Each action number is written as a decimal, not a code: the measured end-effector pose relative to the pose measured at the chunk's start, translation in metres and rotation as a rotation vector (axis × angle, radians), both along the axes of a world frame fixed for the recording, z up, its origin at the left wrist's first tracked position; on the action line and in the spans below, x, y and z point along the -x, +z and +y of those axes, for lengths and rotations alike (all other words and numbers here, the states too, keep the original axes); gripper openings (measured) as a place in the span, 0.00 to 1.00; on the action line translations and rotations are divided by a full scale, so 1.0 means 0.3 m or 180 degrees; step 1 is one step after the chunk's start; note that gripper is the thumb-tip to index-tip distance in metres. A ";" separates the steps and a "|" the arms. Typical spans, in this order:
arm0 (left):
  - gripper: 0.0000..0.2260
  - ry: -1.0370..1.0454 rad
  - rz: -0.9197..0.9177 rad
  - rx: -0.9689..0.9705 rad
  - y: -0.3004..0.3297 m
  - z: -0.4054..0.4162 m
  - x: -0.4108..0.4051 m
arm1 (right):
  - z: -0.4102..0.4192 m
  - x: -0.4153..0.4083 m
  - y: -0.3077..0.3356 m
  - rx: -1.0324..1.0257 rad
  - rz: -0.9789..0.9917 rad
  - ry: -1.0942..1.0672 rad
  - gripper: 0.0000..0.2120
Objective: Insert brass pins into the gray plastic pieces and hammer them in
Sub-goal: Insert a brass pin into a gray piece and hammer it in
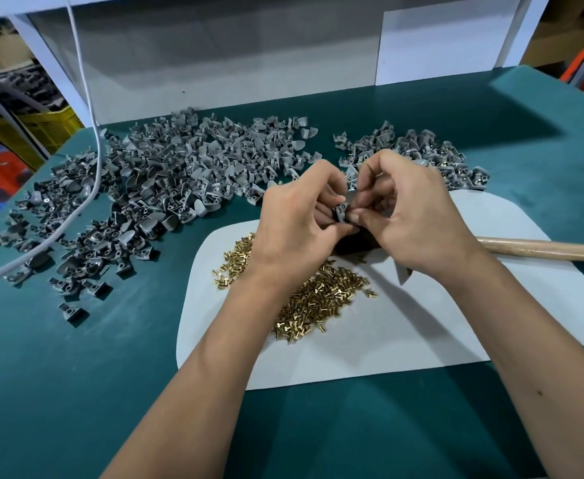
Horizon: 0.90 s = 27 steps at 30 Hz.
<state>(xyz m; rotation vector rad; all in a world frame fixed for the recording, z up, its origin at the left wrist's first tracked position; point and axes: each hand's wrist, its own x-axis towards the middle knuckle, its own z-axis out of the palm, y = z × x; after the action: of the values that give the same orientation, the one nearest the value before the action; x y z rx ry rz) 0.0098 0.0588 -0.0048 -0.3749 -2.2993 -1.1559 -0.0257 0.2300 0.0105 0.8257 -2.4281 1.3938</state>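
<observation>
Between both hands sits one gray plastic piece [341, 210], raised above the white mat [421, 326]. My left hand [297, 219] grips it from the left. My right hand [411, 212] pinches at its right side with thumb and fingertips; any pin there is hidden. A heap of brass pins [318, 299] lies on the mat under my wrists. A big pile of gray pieces [166, 181] covers the table's left and back, and a smaller pile [418, 150] lies behind my right hand. The hammer's wooden handle [542, 248] lies at the right, its dark head [356, 242] under my hands.
The table has a teal cover [76, 392]. A gray cable [90, 133] runs down from the top left across the big pile. A white back panel [214, 63] closes the rear. Crates and boxes stand beyond the left edge.
</observation>
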 end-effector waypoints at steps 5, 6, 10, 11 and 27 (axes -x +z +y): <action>0.22 0.0103 -0.0045 -0.0522 -0.009 -0.015 0.005 | -0.015 -0.007 -0.011 0.0242 0.0108 -0.0035 0.14; 0.22 0.0095 -0.0088 -0.0656 -0.010 -0.020 0.005 | -0.017 -0.008 -0.011 0.0254 0.0167 -0.0018 0.13; 0.23 0.0054 -0.0239 -0.0844 -0.014 -0.033 0.004 | -0.012 -0.007 -0.012 0.0215 0.0214 0.0103 0.11; 0.23 0.0051 -0.0253 -0.0861 -0.013 -0.034 0.004 | -0.011 -0.009 -0.012 0.0183 0.0246 0.0079 0.11; 0.21 -0.0029 -0.0399 -0.0987 -0.014 -0.044 0.008 | -0.012 -0.014 -0.014 -0.0072 0.0676 -0.0085 0.06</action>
<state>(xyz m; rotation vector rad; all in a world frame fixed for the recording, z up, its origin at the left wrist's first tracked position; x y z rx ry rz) 0.0075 0.0456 -0.0091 -0.2007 -2.1737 -1.5508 -0.0214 0.2265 0.0062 0.8940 -2.2887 1.2046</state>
